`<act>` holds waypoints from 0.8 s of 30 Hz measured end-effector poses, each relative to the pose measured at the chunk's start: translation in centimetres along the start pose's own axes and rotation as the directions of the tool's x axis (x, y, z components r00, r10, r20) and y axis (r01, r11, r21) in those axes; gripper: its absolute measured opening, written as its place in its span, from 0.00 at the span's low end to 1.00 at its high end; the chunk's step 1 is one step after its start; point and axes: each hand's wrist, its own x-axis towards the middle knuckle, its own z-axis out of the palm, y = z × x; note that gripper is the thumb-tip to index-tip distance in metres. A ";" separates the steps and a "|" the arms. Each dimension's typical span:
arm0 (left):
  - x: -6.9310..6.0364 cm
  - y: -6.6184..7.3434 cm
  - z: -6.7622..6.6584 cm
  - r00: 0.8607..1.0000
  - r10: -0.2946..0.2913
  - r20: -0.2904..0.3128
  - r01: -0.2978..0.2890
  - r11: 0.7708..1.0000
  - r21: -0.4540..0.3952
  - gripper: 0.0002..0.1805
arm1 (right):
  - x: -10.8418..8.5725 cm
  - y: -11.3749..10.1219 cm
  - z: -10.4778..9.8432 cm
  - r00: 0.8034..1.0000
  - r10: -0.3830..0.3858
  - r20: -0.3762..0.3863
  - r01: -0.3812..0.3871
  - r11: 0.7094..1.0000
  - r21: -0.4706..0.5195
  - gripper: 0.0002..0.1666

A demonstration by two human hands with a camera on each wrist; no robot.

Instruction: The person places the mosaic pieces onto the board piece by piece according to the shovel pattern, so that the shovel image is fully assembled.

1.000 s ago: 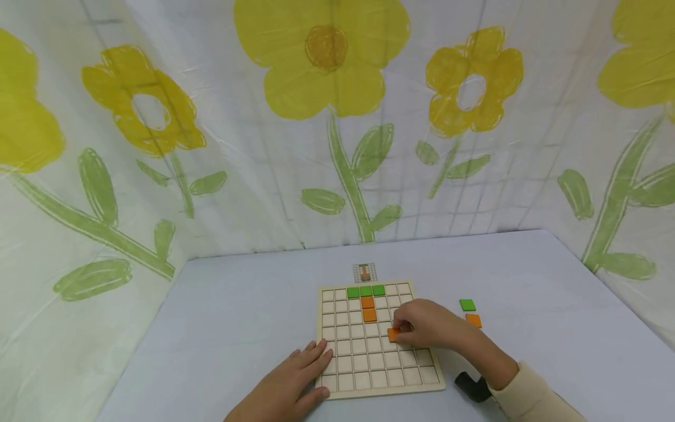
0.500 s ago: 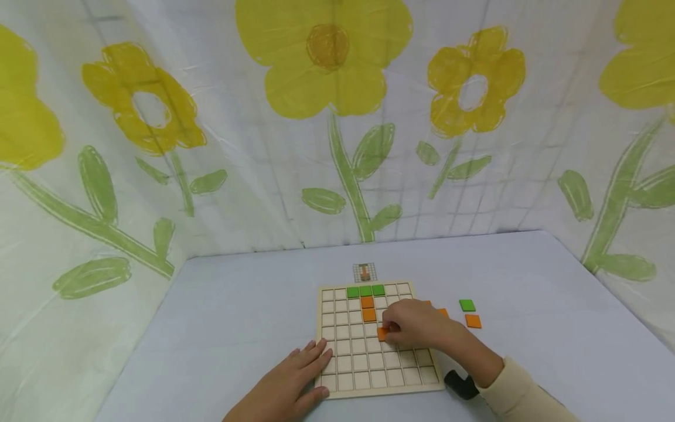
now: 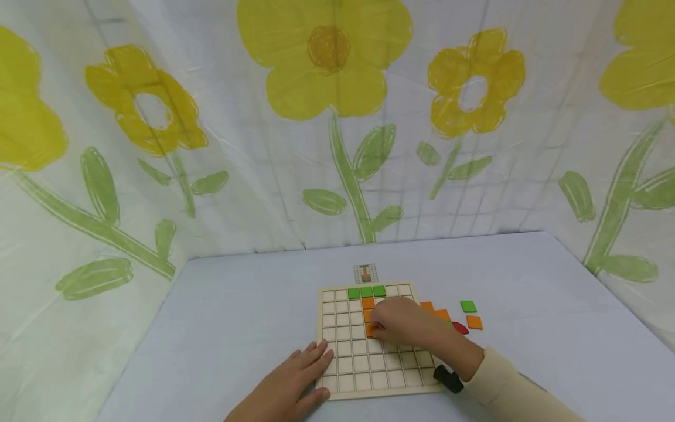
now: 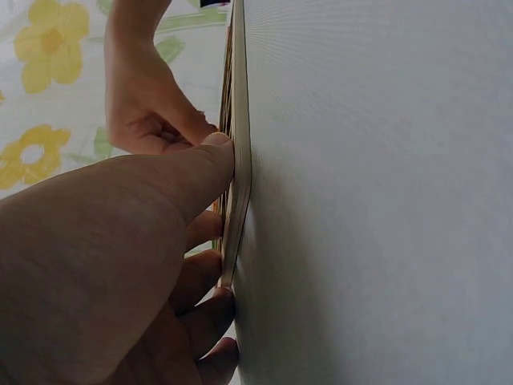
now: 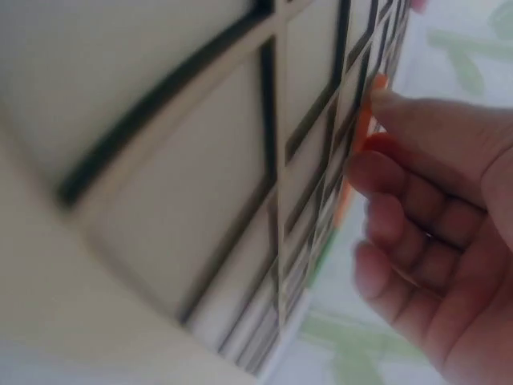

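Note:
A wooden grid board lies on the table, with three green square tiles in its far row and orange tiles in a column below the middle one. My right hand is over the board, pinching an orange square tile at the near end of that column; the right wrist view shows thumb and fingertip on an orange tile. My left hand rests on the board's left edge, fingers extended. In the left wrist view its thumb touches the board's rim.
Right of the board lie loose orange tiles, a green tile and a red curved piece. A small printed grid card sits beyond the board. Something black is under the right forearm. A flowered curtain hangs behind.
My right hand has moved left across the board with the orange tile, bringing it to the cell below the two orange tiles. The left hand stays put.

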 end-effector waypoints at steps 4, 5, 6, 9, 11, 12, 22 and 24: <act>0.1 0.0 0.1 1.000 0.008 -0.006 -0.008 1.000 0.000 0.38 | 0.4 -0.2 0.2 1.000 0.021 0.013 -0.020 0.999 -0.051 0.28; 0.1 0.0 0.1 1.000 0.008 -0.007 -0.008 1.000 0.003 0.38 | 0.4 -0.2 0.2 1.000 0.022 0.014 -0.021 0.998 -0.059 0.28; 0.1 0.0 0.1 1.000 0.008 -0.008 -0.008 1.000 0.006 0.37 | 0.3 -0.2 0.2 1.000 0.019 0.015 -0.018 0.998 -0.064 0.28; 0.1 -0.1 0.1 1.000 -0.006 0.000 0.006 1.000 0.008 0.38 | 0.1 -0.3 0.3 1.000 0.001 0.012 0.000 0.997 -0.072 0.28; 0.2 -0.1 0.0 1.000 -0.014 0.008 0.014 1.000 0.007 0.38 | -0.2 -0.2 0.3 1.000 -0.014 0.008 0.015 0.998 -0.061 0.28; 0.2 0.0 0.0 1.000 -0.016 0.010 0.016 1.000 0.007 0.38 | -0.4 -0.2 0.3 1.000 -0.015 0.008 0.015 0.999 -0.044 0.29; 0.2 0.0 -0.2 1.000 -0.003 0.004 0.003 1.000 0.007 0.38 | -2.2 2.0 -0.3 0.998 -0.060 -0.011 0.061 0.984 0.168 0.21; 0.2 0.0 -0.2 1.000 0.000 0.005 0.000 1.000 0.003 0.37 | -2.6 2.8 -0.6 1.000 -0.023 -0.015 0.025 0.985 0.173 0.15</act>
